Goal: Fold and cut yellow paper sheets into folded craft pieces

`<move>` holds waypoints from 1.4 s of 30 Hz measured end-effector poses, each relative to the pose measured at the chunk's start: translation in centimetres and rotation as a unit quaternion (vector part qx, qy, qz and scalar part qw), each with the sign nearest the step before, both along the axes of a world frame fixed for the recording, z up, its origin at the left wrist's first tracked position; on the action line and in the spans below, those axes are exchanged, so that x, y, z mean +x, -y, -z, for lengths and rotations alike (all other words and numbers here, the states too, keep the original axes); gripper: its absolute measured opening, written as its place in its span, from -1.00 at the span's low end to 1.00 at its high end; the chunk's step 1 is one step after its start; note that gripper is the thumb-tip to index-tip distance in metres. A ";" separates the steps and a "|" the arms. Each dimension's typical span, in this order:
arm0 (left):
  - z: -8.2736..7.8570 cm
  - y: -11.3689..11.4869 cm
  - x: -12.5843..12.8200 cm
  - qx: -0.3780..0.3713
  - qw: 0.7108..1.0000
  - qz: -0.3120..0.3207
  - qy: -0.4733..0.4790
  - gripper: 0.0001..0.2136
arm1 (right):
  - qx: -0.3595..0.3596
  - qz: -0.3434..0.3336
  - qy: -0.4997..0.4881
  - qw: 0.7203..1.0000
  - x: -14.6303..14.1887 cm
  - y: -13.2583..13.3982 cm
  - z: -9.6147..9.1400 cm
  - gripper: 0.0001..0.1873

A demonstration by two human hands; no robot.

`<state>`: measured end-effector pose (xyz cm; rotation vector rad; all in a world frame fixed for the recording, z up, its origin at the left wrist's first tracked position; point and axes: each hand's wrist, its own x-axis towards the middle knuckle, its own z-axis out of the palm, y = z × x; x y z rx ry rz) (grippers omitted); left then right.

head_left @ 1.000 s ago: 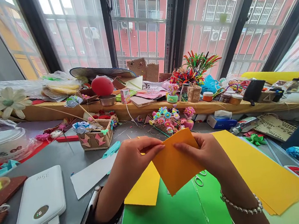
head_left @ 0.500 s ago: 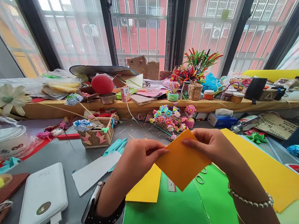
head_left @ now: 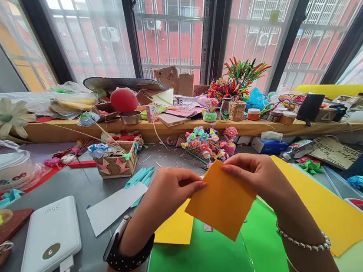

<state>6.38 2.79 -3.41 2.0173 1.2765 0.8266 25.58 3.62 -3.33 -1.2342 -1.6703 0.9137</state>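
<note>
I hold an orange paper square (head_left: 222, 203) up above the table with both hands. My left hand (head_left: 169, 189) pinches its upper left edge, thumb on top. My right hand (head_left: 258, 175) pinches the upper right edge near the top corner. The square hangs tilted, one corner pointing down over a green sheet (head_left: 208, 259). A yellow sheet (head_left: 175, 228) lies under my left hand and a large yellow sheet (head_left: 324, 207) runs off to the right.
A white power bank (head_left: 49, 240) with a cable lies at the left. A white paper strip (head_left: 114, 207) and teal strips (head_left: 140, 177) lie beyond it. A small cardboard box (head_left: 116, 165), paper flowers (head_left: 205, 144) and a cluttered shelf (head_left: 168, 131) stand behind.
The orange square has turned slightly and dropped lower, its bottom corner now further down over the green sheet. Both hands keep their pinch and have shifted a little to the right.
</note>
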 end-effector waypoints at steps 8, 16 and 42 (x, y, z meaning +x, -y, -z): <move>0.5 -0.2 0.8 0.049 0.999 0.005 -0.010 -0.82 | 0.078 -0.054 0.078 0.992 -0.6 0.6 -0.2 -0.82; 0.5 -0.2 1.4 0.092 0.996 -0.015 0.003 -0.85 | 0.112 -0.091 0.112 0.983 -0.6 0.6 -0.3 -0.83; 0.2 -0.4 0.7 0.149 0.986 -0.043 0.064 -0.88 | 0.188 -0.024 0.154 0.970 -0.3 0.1 0.2 -0.88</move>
